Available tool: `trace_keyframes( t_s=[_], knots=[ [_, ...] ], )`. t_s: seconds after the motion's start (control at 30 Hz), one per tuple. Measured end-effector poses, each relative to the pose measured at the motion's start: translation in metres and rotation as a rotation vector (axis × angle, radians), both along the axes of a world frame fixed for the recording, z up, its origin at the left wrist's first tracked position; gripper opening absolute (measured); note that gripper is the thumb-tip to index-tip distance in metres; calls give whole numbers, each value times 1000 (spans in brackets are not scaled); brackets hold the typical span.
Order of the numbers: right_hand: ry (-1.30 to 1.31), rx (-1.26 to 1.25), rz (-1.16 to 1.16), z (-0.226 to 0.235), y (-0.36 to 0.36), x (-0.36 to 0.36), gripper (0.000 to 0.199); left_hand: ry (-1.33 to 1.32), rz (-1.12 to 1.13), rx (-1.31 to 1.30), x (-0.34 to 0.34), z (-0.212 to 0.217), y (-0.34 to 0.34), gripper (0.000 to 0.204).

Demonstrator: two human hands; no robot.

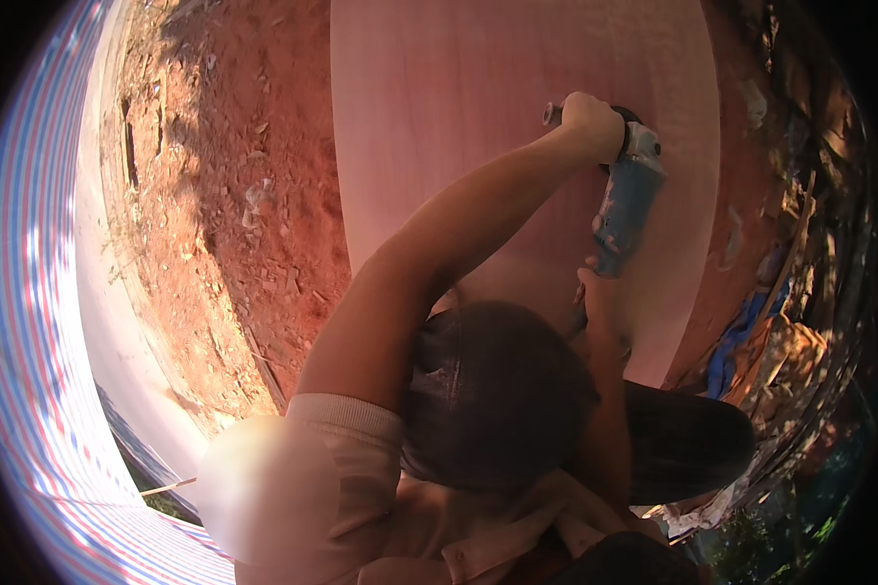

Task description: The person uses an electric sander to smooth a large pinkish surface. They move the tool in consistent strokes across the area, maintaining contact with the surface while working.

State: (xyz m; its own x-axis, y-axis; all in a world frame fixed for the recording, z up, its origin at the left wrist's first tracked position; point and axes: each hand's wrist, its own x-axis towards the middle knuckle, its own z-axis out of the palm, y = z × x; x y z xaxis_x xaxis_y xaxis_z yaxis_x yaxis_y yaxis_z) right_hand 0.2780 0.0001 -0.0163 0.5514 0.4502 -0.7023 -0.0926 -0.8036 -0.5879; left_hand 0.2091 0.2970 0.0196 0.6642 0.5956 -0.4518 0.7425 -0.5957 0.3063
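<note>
A blue power tool with a grey metal head, an angle grinder [629, 200], lies over a large reddish wooden panel [439, 117]. My left hand [593, 125] is wrapped round the side handle [553, 114] at its head, the handle's end poking out on the left. At the rear of the blue body is my right hand [592, 278], fingers closed about it, though partly hidden. Part of a dark round guard or disc [630, 115] shows beside the head; its underside is out of sight. A dark cap [498, 395] covers the panel's near part and some of my right arm.
Red earth with scattered chips [263, 195] borders the panel on the left. To the right lie wood scraps [800, 341] and a blue cloth or strip [737, 336]. A striped tarp [29, 244] hangs at the far left. My dark-clad knee [693, 444] is near the panel's edge.
</note>
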Motion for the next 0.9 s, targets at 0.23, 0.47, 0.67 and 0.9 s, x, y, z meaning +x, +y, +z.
trace_keyframes(
  t_s=[0.23,0.47,0.67,0.9],
  knots=[
    [-123,77,384,20,91,-43,26,153,263,-27,-97,-2,59,30],
    [-188,63,566,30,141,-81,30,284,466,-135,-164,17,85,33],
    [-125,-76,396,23,82,-32,28,154,297,-79,-106,1,47,31],
    [-55,-36,75,4,10,10,26,-20,43,-58,-2,-4,9,23]
  ],
)
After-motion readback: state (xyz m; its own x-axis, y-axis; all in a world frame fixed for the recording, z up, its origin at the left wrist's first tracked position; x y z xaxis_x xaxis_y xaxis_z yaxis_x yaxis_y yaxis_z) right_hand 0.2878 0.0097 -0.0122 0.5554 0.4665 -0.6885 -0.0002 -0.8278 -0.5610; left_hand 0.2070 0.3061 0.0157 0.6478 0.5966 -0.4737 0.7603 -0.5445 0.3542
